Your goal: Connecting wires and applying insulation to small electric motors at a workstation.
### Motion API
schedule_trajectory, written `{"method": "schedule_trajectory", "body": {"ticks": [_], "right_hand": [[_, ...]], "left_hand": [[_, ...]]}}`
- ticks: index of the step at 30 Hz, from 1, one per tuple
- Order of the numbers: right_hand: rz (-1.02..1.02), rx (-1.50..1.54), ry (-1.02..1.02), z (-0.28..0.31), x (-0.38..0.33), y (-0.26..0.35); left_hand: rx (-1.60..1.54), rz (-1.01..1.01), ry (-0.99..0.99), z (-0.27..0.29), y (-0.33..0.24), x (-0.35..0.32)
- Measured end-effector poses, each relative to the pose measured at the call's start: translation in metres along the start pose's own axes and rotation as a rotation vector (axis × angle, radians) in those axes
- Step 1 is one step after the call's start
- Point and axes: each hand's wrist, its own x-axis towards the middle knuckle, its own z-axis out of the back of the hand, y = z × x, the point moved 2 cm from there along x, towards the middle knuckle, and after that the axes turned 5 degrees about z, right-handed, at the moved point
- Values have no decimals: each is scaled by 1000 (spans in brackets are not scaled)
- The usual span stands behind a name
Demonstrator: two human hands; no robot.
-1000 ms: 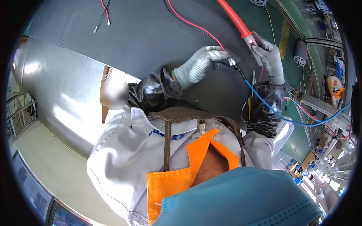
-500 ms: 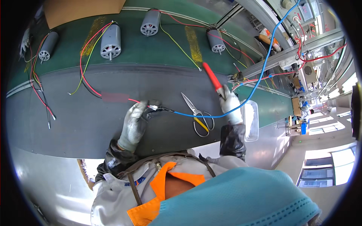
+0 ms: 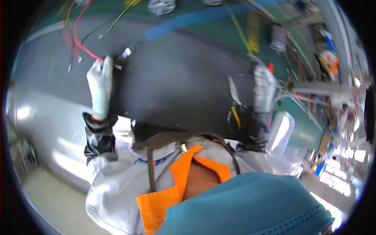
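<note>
My left hand, in a white glove, is closed on the red wire close to its end, over the dark mat. Just beyond its fingertips is a silver metal clip at the end of a blue cable, apart from the wire and smeared by motion. My right hand, gloved and blurred, is over the right side of the mat. A bit of a red-handled tool shows beside its fingers; the rest is hidden. Scissors with a yellow-marked handle lie left of this hand.
Grey motors with loose wires stand along the far green surface, one more grey motor at the right. A clear plastic box with white contents sits at the right edge. A metal frame and red cables are beyond it.
The view has shifted. The blue cable's clip, earlier at the wire in my left hand, is now apart from it, and the cable has swung up and away. My right hand still has the red-handled tool.
</note>
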Motion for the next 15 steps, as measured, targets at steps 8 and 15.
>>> {"method": "schedule_trajectory", "body": {"ticks": [8,15], "right_hand": [[48,317,864,-117,8,31],[512,408,1205,-115,21,37]], "left_hand": [[-158,-403,122,-53,-38,0],[210,-63,-146,-15,47,24]]}}
